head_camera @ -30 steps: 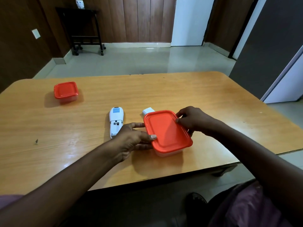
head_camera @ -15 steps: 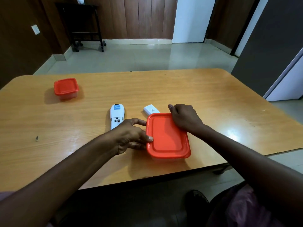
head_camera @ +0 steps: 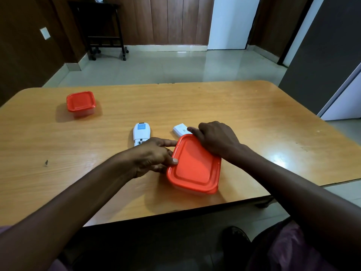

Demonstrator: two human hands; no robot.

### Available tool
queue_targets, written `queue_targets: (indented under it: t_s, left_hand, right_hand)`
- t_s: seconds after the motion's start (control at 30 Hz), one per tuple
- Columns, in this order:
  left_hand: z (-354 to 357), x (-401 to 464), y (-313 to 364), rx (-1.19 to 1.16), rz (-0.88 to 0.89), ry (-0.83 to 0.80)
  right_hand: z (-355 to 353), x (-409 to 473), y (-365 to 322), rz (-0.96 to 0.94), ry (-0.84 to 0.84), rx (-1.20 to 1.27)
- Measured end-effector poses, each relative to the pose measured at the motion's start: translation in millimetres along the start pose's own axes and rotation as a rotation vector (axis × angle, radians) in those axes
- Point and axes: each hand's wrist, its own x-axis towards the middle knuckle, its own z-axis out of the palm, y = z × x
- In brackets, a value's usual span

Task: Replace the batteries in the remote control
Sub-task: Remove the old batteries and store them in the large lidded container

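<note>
- Head view: both hands grip the red-lidded container, left hand on its left rim, right hand on the far-right corner.
- Open-backed remote control lies just left, long axis pointing away, nearer the left fingers.

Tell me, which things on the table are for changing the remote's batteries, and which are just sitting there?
For the job: remote control, its white cover, big red-lidded box held by left hand and right hand.
Just sitting: small red-lidded box.
</note>
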Motion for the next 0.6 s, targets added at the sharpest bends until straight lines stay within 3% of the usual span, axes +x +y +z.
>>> queue_targets:
  t_s: [0.1, 0.27, 0.43, 0.6]
  left_hand:
    - [2.6, -0.7, 0.0, 0.095, 0.045, -0.032]
    - [9.0, 1.0, -9.1, 0.151, 0.185, 0.081]
    - [5.0, 2.0, -11.0, 0.123, 0.167, 0.116]
    - [3.5, 1.5, -5.2, 0.140, 0.066, 0.145]
  right_hand:
    - [3.8, -1.8, -3.8, -0.138, -0.020, 0.081]
    - [6.1, 3.9, -5.1, 0.006, -0.170, 0.167]
    - [11.1, 10.7, -5.6, 0.041, -0.301, 0.101]
    - [8.7, 4.1, -8.0, 0.050, -0.012, 0.068]
